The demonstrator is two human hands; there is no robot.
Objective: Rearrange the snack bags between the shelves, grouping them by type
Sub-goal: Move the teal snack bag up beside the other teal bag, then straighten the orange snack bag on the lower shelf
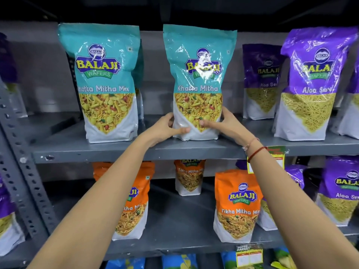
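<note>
A teal Khatta Mitha bag (198,74) stands upright at the middle of the upper shelf (116,150). My left hand (167,128) grips its lower left side and my right hand (223,125) grips its lower right side, thumbs across the front. A second teal Khatta Mitha Mix bag (104,80) stands to the left, with another teal bag partly hidden behind it. Purple Aloo Sev bags (308,84) stand to the right. On the lower shelf are orange Tikha Mitha Mix bags (237,204), one of them (134,206) partly behind my left forearm.
More purple bags (342,191) sit at the lower shelf's right end and at the far left edge. A perforated grey upright (21,152) frames the left side. Price tags (275,158) hang on the shelf fronts. Blue and green packets (180,262) show on the shelf below.
</note>
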